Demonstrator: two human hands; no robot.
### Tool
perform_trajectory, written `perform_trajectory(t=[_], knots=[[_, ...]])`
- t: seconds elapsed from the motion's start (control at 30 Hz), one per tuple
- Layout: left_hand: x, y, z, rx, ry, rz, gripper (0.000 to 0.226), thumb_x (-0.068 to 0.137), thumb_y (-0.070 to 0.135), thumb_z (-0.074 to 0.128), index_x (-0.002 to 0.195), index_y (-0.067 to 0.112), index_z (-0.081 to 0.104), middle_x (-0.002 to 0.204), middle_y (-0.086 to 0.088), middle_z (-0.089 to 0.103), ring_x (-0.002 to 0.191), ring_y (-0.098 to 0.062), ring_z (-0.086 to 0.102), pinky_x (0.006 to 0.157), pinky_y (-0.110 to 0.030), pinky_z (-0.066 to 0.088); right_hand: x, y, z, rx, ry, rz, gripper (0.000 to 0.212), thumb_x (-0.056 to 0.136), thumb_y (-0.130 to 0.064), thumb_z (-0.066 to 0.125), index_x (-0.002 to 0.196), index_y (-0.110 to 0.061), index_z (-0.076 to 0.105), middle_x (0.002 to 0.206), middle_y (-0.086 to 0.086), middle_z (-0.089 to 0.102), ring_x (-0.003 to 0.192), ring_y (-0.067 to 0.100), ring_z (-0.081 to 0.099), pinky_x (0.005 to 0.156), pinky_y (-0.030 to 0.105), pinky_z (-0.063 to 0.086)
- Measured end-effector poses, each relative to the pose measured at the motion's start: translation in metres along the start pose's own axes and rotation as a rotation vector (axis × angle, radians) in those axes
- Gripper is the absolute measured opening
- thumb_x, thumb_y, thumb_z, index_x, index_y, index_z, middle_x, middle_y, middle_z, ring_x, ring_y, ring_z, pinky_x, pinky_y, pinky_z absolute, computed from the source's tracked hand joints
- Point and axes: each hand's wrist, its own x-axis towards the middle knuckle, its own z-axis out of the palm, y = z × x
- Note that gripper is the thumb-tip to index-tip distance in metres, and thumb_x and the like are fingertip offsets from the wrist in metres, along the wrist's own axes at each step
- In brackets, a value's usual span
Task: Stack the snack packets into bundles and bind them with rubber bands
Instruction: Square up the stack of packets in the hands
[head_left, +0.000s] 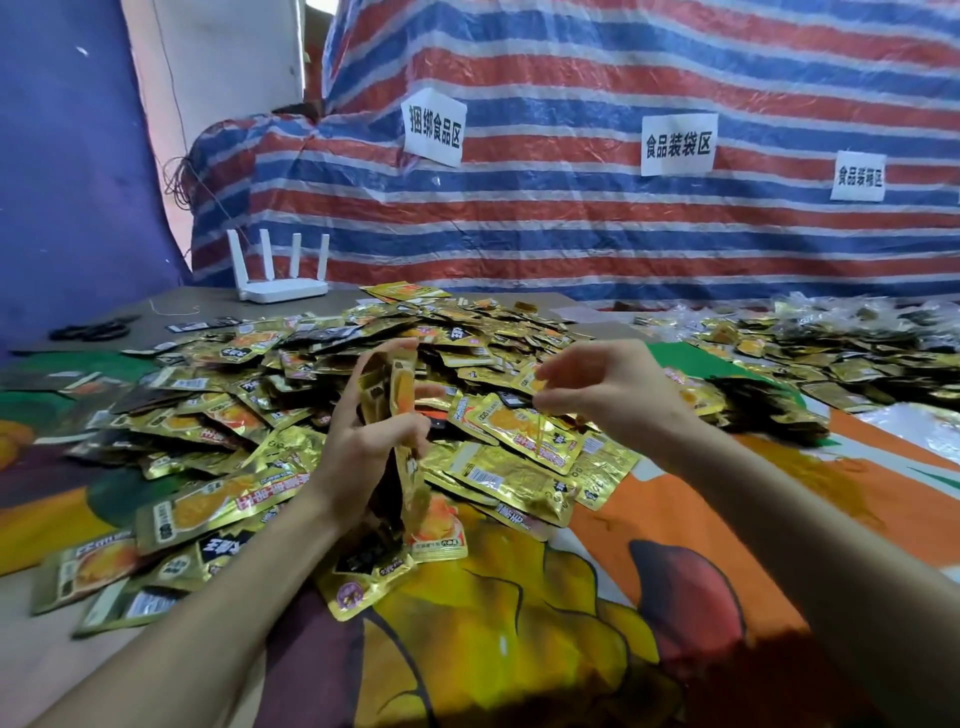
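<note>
Left hand (371, 434) grips an upright stack of packets (401, 395), held edge-on over the loose pile (467, 358). Right hand (608, 395), near but apart from the stack, pinches a thin yellowish rubber band (540, 431) between fingertips.

A heap of gold foil snack packets (395, 364) lies on the fruit-printed tablecloth (519, 623), with a second heap of gold packets (810, 353) apart to its right. Behind the first heap's left end stands a white four-antenna router (283, 286) — and behind everything hangs a red-white-blue striped tarpaulin (571, 223) bearing three white paper signs (434, 127). At the heap's near edge the left hand (363, 447) holds a stack of gold packets (402, 395) upright; the right hand (618, 395), to its right, pinches a thin yellow rubber band (540, 434) over the heap.
</note>
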Motion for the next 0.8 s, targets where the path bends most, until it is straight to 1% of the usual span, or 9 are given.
perform_trajectory(t=[0.07, 0.13, 0.2, 0.33, 0.4, 0.47, 0.6, 0.7, 0.8], knots=[[0.001, 0.003, -0.002, -0.144, 0.011, -0.104, 0.069, 0.063, 0.001, 0.053, 0.131, 0.01, 0.057, 0.097, -0.013, 0.068, 0.069, -0.018, 0.051, 0.058, -0.029, 0.046, 0.01, -0.005, 0.028, 0.214, 0.0, 0.001, 0.018, 0.078, -0.011, 0.085, 0.092, -0.017, 0.075, 0.083, 0.0, 0.078, 0.075, 0.013, 0.073, 0.059, 0.017, 0.054], [0.002, 0.007, -0.006, -0.239, 0.014, -0.215, 0.07, 0.063, 0.005, 0.054, 0.133, 0.003, 0.056, 0.087, -0.005, 0.065, 0.067, -0.019, 0.047, 0.055, -0.029, 0.045, 0.021, -0.008, 0.055, 0.38, -0.009, 0.041, 0.019, 0.076, -0.01, 0.086, 0.092, -0.014, 0.075, 0.082, 0.002, 0.078, 0.075, 0.014, 0.074, 0.06, 0.019, 0.054], [0.004, 0.011, -0.009, -0.28, 0.024, -0.261, 0.072, 0.063, 0.007, 0.054, 0.134, -0.001, 0.054, 0.081, -0.001, 0.066, 0.068, -0.02, 0.048, 0.054, -0.029, 0.045, 0.03, -0.008, 0.078, 0.526, -0.007, 0.089, 0.021, 0.074, -0.008, 0.087, 0.091, -0.011, 0.075, 0.081, 0.004, 0.077, 0.074, 0.016, 0.073, 0.066, 0.026, 0.055], [0.005, 0.011, -0.014, -0.201, 0.063, -0.348, 0.059, 0.058, 0.007, 0.06, 0.116, -0.003, 0.056, 0.079, -0.01, 0.06, 0.065, -0.024, 0.051, 0.056, -0.032, 0.043, 0.038, 0.0, 0.107, 0.731, 0.007, 0.157, 0.043, 0.06, -0.016, 0.092, 0.096, -0.003, 0.074, 0.088, 0.012, 0.077, 0.086, 0.028, 0.075, 0.079, 0.039, 0.059], [0.006, 0.008, -0.016, -0.142, 0.087, -0.372, 0.064, 0.059, 0.006, 0.061, 0.122, -0.002, 0.058, 0.08, -0.012, 0.063, 0.064, -0.023, 0.055, 0.055, -0.031, 0.047, 0.038, 0.005, 0.113, 0.766, -0.003, 0.163, 0.046, 0.058, -0.015, 0.092, 0.098, -0.001, 0.074, 0.092, 0.016, 0.077, 0.092, 0.032, 0.075, 0.085, 0.041, 0.06], [0.007, 0.004, -0.016, -0.097, 0.086, -0.363, 0.061, 0.059, 0.005, 0.061, 0.12, 0.003, 0.06, 0.077, -0.008, 0.069, 0.063, -0.019, 0.061, 0.053, -0.03, 0.051, 0.04, 0.007, 0.112, 0.84, -0.053, 0.167, 0.048, 0.056, -0.014, 0.088, 0.099, -0.001, 0.072, 0.093, 0.019, 0.076, 0.094, 0.034, 0.075, 0.089, 0.041, 0.06], [0.009, -0.003, -0.015, -0.058, 0.079, -0.317, 0.064, 0.06, 0.002, 0.06, 0.124, 0.009, 0.062, 0.076, -0.007, 0.072, 0.065, -0.018, 0.066, 0.055, -0.031, 0.054, 0.037, 0.01, 0.106, 0.921, -0.151, 0.12, 0.042, 0.059, -0.008, 0.083, 0.099, -0.001, 0.071, 0.086, 0.016, 0.073, 0.085, 0.029, 0.076, 0.071, 0.029, 0.061], [0.009, -0.004, -0.018, -0.037, 0.065, -0.284, 0.066, 0.061, 0.002, 0.06, 0.122, 0.028, 0.067, 0.089, -0.009, 0.073, 0.073, -0.021, 0.069, 0.062, -0.037, 0.055, 0.035, 0.011, 0.103, 0.914, -0.167, 0.086, 0.041, 0.064, -0.005, 0.082, 0.103, 0.001, 0.07, 0.085, 0.014, 0.072, 0.086, 0.033, 0.076, 0.07, 0.029, 0.06], [0.01, -0.003, -0.019, -0.057, 0.068, -0.334, 0.07, 0.057, 0.005, 0.063, 0.123, 0.027, 0.066, 0.085, -0.011, 0.068, 0.073, -0.026, 0.063, 0.065, -0.041, 0.052, 0.036, 0.012, 0.1, 0.927, -0.137, 0.07, 0.032, 0.07, 0.001, 0.079, 0.1, 0.001, 0.071, 0.081, 0.013, 0.071, 0.078, 0.031, 0.075, 0.068, 0.031, 0.06]])
